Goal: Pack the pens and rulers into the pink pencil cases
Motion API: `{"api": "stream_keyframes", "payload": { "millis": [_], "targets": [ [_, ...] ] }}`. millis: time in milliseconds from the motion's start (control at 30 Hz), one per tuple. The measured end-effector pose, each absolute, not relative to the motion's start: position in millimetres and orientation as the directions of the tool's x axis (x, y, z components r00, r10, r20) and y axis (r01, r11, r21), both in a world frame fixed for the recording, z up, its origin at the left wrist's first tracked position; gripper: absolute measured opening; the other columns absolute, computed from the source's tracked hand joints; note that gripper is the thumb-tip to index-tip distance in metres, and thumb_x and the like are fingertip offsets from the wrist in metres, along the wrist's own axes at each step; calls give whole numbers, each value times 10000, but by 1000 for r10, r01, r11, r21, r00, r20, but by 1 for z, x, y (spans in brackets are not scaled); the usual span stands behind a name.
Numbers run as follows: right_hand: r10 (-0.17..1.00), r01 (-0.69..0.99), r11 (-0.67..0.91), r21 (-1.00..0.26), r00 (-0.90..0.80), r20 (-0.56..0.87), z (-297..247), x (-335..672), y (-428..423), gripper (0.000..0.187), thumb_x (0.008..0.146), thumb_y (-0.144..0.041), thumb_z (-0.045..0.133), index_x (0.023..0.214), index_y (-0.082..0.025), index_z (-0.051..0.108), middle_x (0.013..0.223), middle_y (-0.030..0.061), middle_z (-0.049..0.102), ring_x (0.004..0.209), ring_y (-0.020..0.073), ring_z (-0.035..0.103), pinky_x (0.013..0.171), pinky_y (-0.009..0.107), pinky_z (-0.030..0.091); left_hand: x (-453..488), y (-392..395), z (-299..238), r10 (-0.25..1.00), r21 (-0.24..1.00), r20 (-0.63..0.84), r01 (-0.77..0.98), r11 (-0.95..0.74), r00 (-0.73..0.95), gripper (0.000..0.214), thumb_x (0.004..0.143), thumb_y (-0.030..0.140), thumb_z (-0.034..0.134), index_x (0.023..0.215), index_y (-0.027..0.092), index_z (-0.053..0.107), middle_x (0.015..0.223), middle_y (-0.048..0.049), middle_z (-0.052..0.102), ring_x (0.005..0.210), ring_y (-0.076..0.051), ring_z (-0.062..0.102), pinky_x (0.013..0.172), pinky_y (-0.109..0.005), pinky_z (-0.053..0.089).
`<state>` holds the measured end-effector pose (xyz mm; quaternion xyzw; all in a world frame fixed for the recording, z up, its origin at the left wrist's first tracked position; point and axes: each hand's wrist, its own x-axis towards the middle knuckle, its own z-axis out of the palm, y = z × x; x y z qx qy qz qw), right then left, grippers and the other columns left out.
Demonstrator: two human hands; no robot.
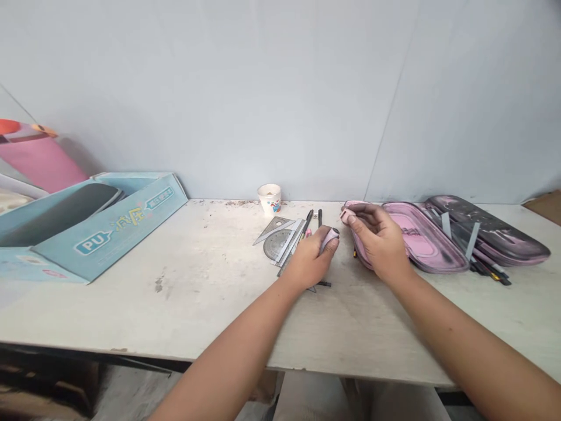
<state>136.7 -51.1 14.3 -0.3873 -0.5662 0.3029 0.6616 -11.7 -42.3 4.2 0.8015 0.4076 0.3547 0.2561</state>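
Note:
My left hand (310,258) is closed around a small pale pink, rounded piece (328,238) with a dark end. Facing it, my right hand (380,238) pinches a small pink piece (347,216) between thumb and fingers. What kind of things these two pieces are, I cannot make out. Beside and under my left hand lie a clear set square with a protractor (275,244), rulers (291,242) and black pens (320,216). An unzipped pink pencil case (421,237) rests behind and to the right of my right hand, which partly hides it.
Another pencil case (491,228), black and pink, lies at the right with pens and pencils (493,272) by it. A paper cup (269,199) stands near the wall. On the left sits a light blue box (114,228) holding a dark object. The table's front edge runs below my forearms.

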Motion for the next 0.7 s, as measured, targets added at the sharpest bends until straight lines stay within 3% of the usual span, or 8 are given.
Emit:
{"api": "stream_keyframes", "payload": {
  "millis": [133, 267, 500, 700],
  "targets": [
    [884, 8, 450, -893, 138, 447, 9, 132, -57, 215, 767, -353, 620, 926, -209, 598, 984, 42, 662, 956, 156, 614, 856, 318, 500, -11, -44, 7, 839, 707, 333, 475, -524, 431, 270, 881, 389, 367, 1011, 200, 509, 693, 15, 534, 641, -136, 484, 633, -239, 363],
    [893, 46, 421, -906, 152, 423, 9, 132, -63, 208, 763, -369, 621, 887, -203, 604, 972, 40, 669, 953, 162, 617, 841, 312, 505, -11, -46, 9, 846, 686, 323, 510, -519, 425, 273, 873, 390, 380, 982, 186, 524, 705, 3, 543, 665, -150, 500, 660, -259, 371],
    [896, 134, 414, -900, 117, 429, 8, 137, -66, 194, 776, -370, 602, 871, -201, 601, 933, 33, 670, 887, 157, 629, 792, 305, 511, -10, -50, 4, 884, 770, 294, 458, -444, 363, 395, 866, 332, 394, 1220, 179, 311, 674, 15, 525, 630, -173, 516, 621, -278, 365],
    [894, 224, 407, -885, 101, 437, 3, 139, -62, 187, 787, -363, 583, 861, -192, 597, 925, 38, 665, 862, 156, 622, 763, 306, 510, -8, -51, 4, 899, 757, 305, 492, -429, 313, 451, 846, 319, 429, 1255, 171, 314, 601, 24, 507, 553, -194, 505, 613, -294, 347]
  ]
}}
